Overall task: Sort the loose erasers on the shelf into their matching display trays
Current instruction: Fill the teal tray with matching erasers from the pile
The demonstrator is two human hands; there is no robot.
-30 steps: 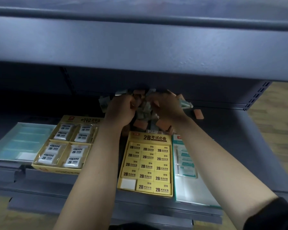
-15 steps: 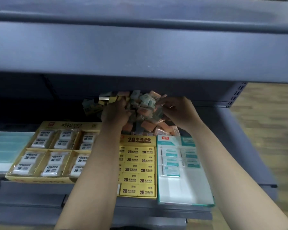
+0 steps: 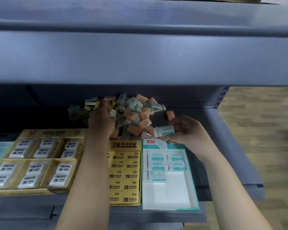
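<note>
Right hand (image 3: 185, 130) pinching teal-white eraser (image 3: 165, 130) above teal tray (image 3: 192, 185), five matching there. Left hand (image 3: 102, 121) digging in loose pile (image 3: 133, 112) at shelf back; grip probably closing, cannot tell. Risk: stirring pile spilling strays into yellow 2B tray (image 3: 124, 144).

- shelf (image 3: 223, 146): painted metal, matt blue-grey, smooth.
- upper shelf edge (image 3: 140, 55): the same matt painted metal.
- loose erasers (image 3: 136, 113): wrapped in thin film with a faint sheen.
- teal-and-white tray (image 3: 192, 180): smooth card, white inside, slightly glossy.
- yellow 2b tray (image 3: 125, 145): printed card, matt.
- six-compartment yellow tray (image 3: 53, 133): printed card; its erasers sit in shiny clear plastic wrap.
- floor (image 3: 264, 130): wood-look planks, matt.
</note>
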